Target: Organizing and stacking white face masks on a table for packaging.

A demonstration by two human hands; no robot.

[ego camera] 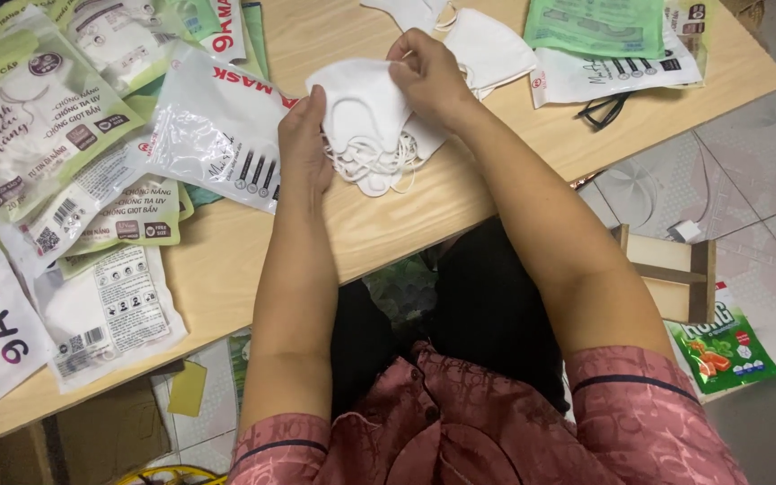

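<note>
Head view: my left hand (305, 144) and right hand (430, 76) each pinch the white mask stack (365, 121) just above the counter (424, 211), edges squared, empty pouches (217, 130) alongside.

- One view only, worn on the person's head, looking steeply down and close over the forearms
- The wooden table (406, 224) fills the upper left of the frame, tiled floor (765, 153) the right

Even, soft indoor light falls from above; glare streaks the glossy packets (217, 135) at upper left, faint shadows lie on the tabletop (424, 216), and detail is slightly soft.
</note>
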